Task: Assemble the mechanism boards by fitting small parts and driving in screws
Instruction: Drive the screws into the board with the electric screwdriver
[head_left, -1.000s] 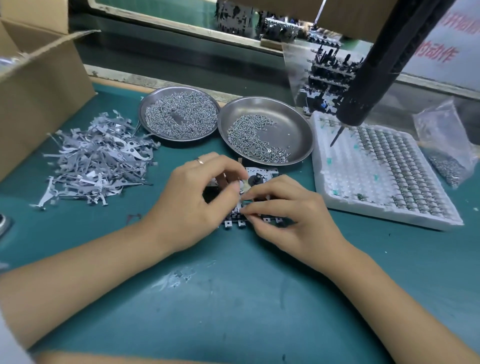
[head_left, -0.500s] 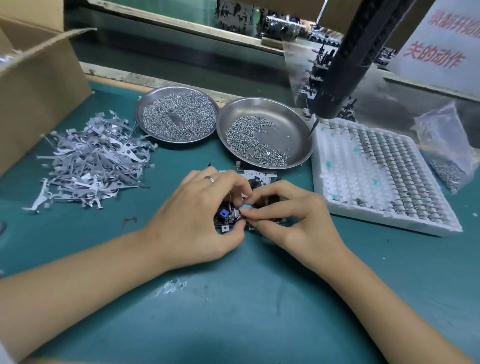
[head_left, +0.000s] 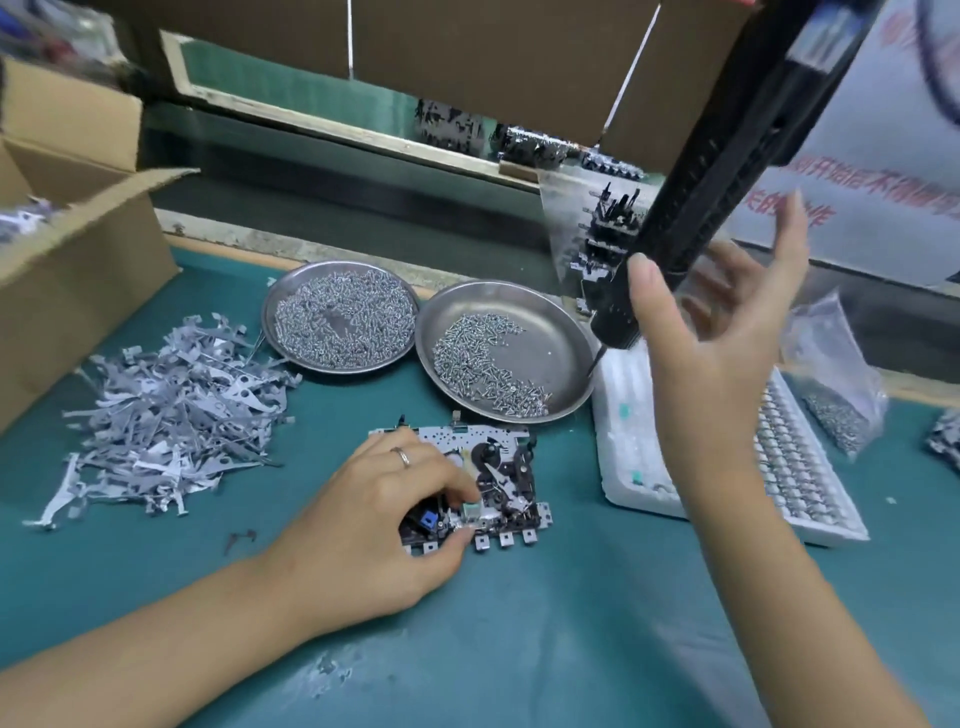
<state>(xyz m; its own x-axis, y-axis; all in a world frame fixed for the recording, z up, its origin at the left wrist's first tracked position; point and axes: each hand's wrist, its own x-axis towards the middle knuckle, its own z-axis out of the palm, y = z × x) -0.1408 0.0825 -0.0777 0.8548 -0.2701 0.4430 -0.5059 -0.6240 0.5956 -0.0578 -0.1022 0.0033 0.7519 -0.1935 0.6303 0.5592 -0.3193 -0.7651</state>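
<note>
The mechanism board (head_left: 501, 465), a metal plate with black gears and a small blue part, lies flat on the green mat. My left hand (head_left: 374, 519) grips its near left corner, thumb at the front edge and fingertips on a small part on top. My right hand (head_left: 711, 364) is raised above the table, fingers spread and straight. Its thumb lies in front of the hanging black electric screwdriver (head_left: 727, 156) and its fingers reach behind the barrel without closing. The driver's bit points down over the right screw dish (head_left: 550, 327).
A second steel dish (head_left: 271, 312) full of screws sits left of the first. A pile of grey metal levers (head_left: 171, 415) lies at the left beside a cardboard box (head_left: 78, 270). A white foam tray (head_left: 623, 415) of small parts and a plastic bag (head_left: 831, 374) are at the right.
My right hand has left the board and risen to the hanging screwdriver. My left hand stays on the board, which now shows uncovered.
</note>
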